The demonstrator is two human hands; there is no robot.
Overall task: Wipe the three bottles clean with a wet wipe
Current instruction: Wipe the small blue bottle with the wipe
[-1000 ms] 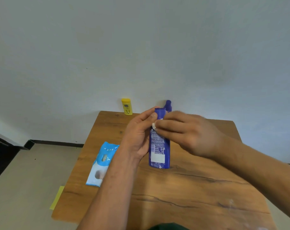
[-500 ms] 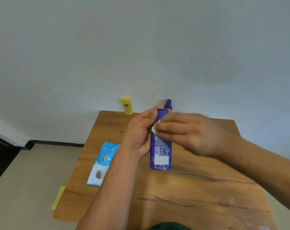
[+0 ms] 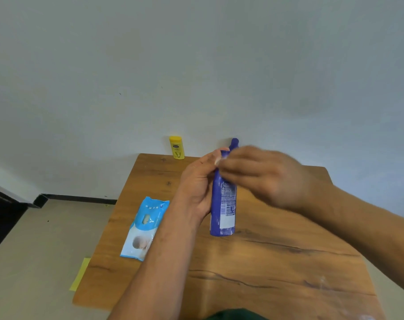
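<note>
- Blue bottle (image 3: 223, 204): upright above the wooden table (image 3: 265, 262), left hand (image 3: 197, 183) clasped round its upper body; wiping under way, judged unfinished
- Wet wipe (image 3: 218, 160): small white wad pinched by the right hand (image 3: 263, 175) against the bottle's cap end; hand blurred
- Yellow bottle (image 3: 177, 147): standing at the table's far edge by the wall, untouched now; cleaned or not, cannot tell
- Third bottle (image 3: 234, 143): only a blue top shows behind the hands
- Wipe packet (image 3: 144, 228): flat on the table, left of the forearm
</note>
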